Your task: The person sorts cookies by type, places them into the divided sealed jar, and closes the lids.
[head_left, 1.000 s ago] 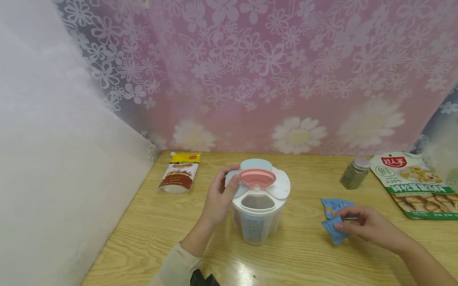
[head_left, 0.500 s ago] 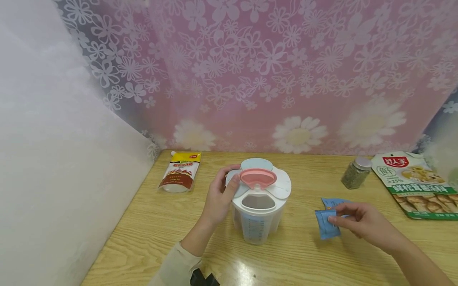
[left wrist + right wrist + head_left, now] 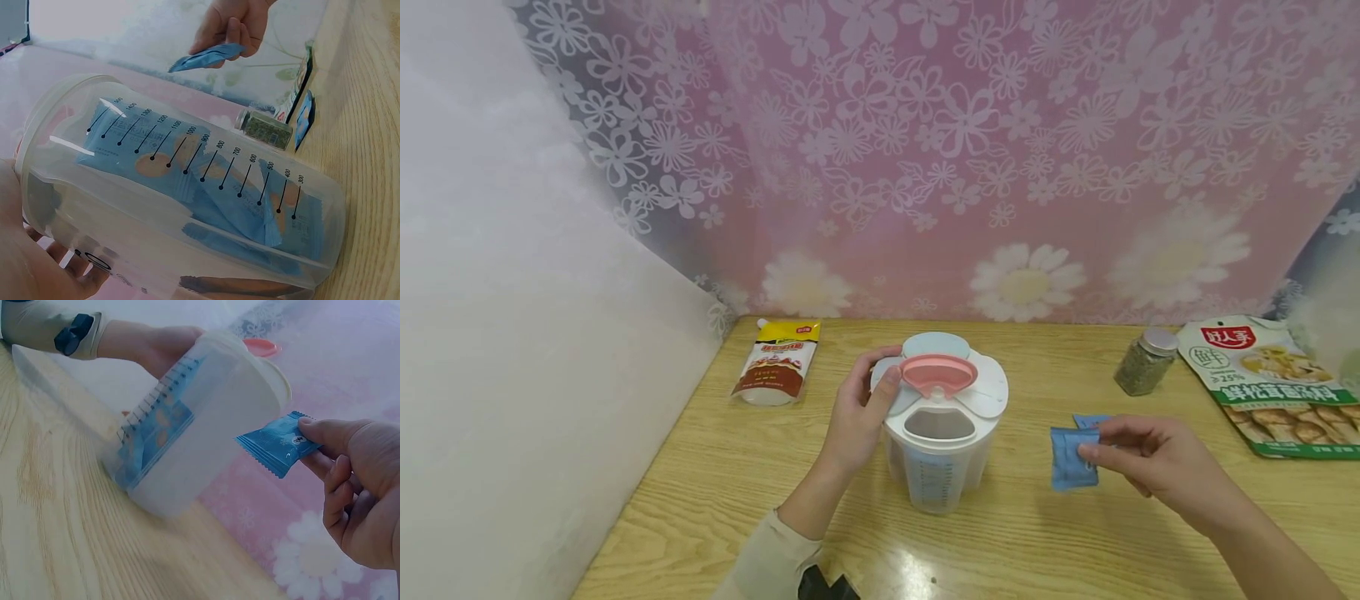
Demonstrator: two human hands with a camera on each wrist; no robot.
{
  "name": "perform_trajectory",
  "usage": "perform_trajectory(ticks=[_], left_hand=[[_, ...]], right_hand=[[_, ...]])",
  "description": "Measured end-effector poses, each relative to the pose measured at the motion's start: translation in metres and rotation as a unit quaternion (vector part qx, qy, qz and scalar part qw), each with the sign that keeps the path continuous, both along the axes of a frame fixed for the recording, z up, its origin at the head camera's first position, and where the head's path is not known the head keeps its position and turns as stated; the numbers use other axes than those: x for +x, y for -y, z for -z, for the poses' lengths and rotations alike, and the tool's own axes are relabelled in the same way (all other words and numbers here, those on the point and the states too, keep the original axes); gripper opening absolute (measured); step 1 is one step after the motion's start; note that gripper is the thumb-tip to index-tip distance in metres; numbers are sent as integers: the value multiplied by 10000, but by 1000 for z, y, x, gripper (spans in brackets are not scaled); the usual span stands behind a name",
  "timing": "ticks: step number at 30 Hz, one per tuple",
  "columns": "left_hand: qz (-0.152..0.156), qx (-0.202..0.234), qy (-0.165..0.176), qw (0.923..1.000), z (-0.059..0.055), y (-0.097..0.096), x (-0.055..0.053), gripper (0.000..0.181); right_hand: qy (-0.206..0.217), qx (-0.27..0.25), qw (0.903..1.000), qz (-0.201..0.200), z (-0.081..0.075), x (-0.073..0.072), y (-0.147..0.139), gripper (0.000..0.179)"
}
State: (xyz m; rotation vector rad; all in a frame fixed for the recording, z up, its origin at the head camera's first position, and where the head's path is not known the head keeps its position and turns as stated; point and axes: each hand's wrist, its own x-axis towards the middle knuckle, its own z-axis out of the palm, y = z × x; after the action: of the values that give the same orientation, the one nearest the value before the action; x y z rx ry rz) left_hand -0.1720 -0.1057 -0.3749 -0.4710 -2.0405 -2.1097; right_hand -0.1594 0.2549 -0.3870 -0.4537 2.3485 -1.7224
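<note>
A clear plastic storage container point(image 3: 936, 475) with measuring marks stands mid-table. Its white lid point(image 3: 992, 387) has a pink flap point(image 3: 938, 373) raised above an opening. My left hand point(image 3: 859, 412) grips its left side, thumb over the lid. Blue packets point(image 3: 237, 206) lie in the front compartment in the left wrist view, and something brown point(image 3: 244, 286) shows in another. To the right, my right hand point(image 3: 1157, 462) pinches a small blue packet point(image 3: 1072, 460) between thumb and fingers, held above the table. Another blue packet point(image 3: 1086, 421) lies behind it, mostly hidden by the hand.
A glass jar of dried herbs point(image 3: 1145, 364) with a metal lid stands at the back right. Beside it lies a large white and green food bag point(image 3: 1262, 387). At the back left is a yellow and brown pouch point(image 3: 778, 364). A floral curtain point(image 3: 925, 167) hangs behind the table point(image 3: 737, 500).
My right hand has lifted the blue packet and moved it left toward the container, turning it more upright. The left hand and the container have stayed in place.
</note>
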Motion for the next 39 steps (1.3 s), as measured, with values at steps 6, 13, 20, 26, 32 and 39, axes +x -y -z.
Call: perform_trajectory(ticks=[6,13,20,26,32,39], left_hand=[[-6,-6,13,10000,0,-1,1,35],[-68,-35,72,9999,-1,0,2,34],[-57,-22,-3,10000,-3,1,1,34],[-6,36,-14,10000,-1,0,1,34],[-10,54,3,10000,-1,-1,2,34],[13,51,23,10000,-1,-1,2,35]], right_hand=[[-228,-70,9996,168,-6,5,8,12],[-434,2,9989,164,-18,8,23,11],[-619,-619,9960,-199,-34,7,41,15],[-788,-703,9943,-134,-45,7,60,14],[-923,-1195,9881,-284,-58,3,76,20],[-937,-1640,9810,-439,-71,1,96,21]])
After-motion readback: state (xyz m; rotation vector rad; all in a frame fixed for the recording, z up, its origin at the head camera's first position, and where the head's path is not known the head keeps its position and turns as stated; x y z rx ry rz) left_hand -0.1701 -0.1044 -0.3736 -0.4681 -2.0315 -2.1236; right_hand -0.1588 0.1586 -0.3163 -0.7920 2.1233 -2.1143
